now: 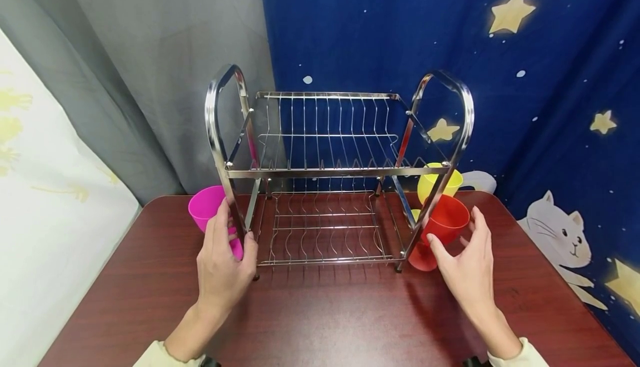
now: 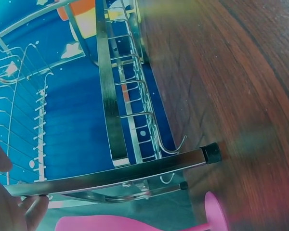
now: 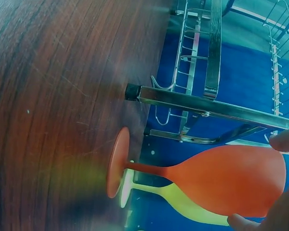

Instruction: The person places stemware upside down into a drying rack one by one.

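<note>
A chrome two-tier dish rack stands on a wooden table. My left hand holds its front left post, thumb on the inner side and fingers on the outer. In the left wrist view, fingertips sit right at the post. Just outside that post stands a pink goblet, partly covered by the hand. On the opposite side, my right hand curves round the bowl of a red goblet, thumb on one side and fingers on the other. The red goblet is upright, its foot at the tabletop.
A yellow goblet stands behind the red one, close by the rack's right side. Grey curtain and blue star-patterned curtain hang behind the table. A white cloth hangs at the left.
</note>
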The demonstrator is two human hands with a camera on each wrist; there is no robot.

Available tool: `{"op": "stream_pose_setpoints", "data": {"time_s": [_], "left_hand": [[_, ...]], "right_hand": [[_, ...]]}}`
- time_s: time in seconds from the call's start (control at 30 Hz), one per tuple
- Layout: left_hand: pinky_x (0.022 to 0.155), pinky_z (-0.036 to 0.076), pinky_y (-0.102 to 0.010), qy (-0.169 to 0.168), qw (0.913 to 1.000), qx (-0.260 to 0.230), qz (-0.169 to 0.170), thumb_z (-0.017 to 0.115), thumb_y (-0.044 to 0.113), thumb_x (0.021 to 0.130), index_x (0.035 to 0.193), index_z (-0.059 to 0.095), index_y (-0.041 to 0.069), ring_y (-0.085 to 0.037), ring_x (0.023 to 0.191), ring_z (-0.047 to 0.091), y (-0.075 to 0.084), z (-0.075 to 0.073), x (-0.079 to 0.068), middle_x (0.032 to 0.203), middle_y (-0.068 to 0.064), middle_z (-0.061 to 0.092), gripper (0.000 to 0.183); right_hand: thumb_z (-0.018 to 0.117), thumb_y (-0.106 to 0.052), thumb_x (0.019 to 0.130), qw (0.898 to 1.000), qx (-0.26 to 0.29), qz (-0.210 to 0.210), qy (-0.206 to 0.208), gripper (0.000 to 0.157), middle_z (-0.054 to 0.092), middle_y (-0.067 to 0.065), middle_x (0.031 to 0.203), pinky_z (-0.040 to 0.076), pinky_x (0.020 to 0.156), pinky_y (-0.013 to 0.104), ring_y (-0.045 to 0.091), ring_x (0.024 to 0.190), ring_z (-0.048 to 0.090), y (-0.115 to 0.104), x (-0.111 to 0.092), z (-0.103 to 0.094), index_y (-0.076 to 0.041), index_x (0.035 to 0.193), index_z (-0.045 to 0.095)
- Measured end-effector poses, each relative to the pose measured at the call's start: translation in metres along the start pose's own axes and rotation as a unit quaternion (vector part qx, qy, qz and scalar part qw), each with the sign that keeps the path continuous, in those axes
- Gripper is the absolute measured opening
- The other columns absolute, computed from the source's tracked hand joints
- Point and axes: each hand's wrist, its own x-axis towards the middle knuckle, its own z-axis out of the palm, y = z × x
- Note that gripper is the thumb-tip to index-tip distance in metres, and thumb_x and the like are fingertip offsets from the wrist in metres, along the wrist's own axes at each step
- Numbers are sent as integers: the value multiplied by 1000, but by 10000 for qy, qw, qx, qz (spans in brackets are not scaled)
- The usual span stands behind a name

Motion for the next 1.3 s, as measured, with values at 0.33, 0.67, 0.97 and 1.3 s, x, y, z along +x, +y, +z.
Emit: {"op": "stream_pose_setpoints", "data": {"time_s": [0.33,0.67,0.97,1.3], "left_hand": [[65,55,-32,38,9999,94,30,60,-1,77,137,50,-3,-22,84,63,-2,0,6,98,-19,61,61],[62,54,-43,-78,9995,278,-91,61,-5,78,130,53,-8,-28,76,62,-2,-1,6,92,-20,61,53],[63,54,-43,-118,9993,335,-83,62,-5,78,129,54,-8,-28,77,62,-2,-2,6,91,-20,60,51],[61,54,-44,-116,9993,356,-2,63,-6,78,128,54,-9,-28,75,61,-3,-3,6,92,-20,60,50]], "right_hand": [[81,-14,76,9971,174,677,-311,99,40,17,147,50,90,41,34,121,51,3,2,3,-13,154,19],[82,-18,77,9909,409,1157,-544,100,38,17,149,47,90,46,36,126,51,6,4,5,-13,154,17],[80,-17,79,9918,326,1123,-520,97,40,17,148,47,89,46,37,124,53,8,6,8,-10,152,18],[80,-16,79,9888,521,1270,-590,90,44,17,140,47,93,50,35,121,52,6,9,7,-7,150,25]]}}
